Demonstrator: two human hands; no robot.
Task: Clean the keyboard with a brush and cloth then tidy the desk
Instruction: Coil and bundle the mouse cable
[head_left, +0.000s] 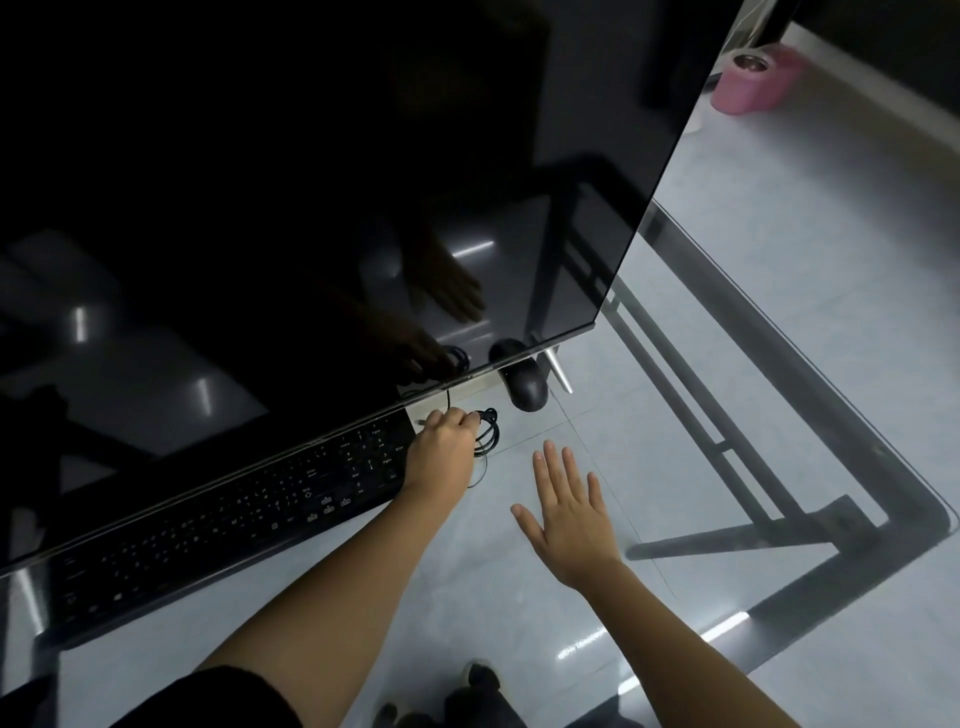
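A black keyboard (234, 514) lies on the glass desk (779, 415), partly under the lower edge of a large dark monitor (311, 182). At the keyboard's right end my left hand (441, 452) is closed around a coiled black cable (485, 431). My right hand (569, 512) hovers flat over the glass to the right, fingers spread, holding nothing. A black mouse (527, 387) sits behind the cable, just under the monitor's edge. No brush or cloth is in view.
The monitor's metal foot (558, 371) stands beside the mouse. The desk's black frame (753, 540) shows through the glass, with the corner at right. A pink container (753, 78) stands on the tiled floor at the far right. Feet (467, 696) show below the glass.
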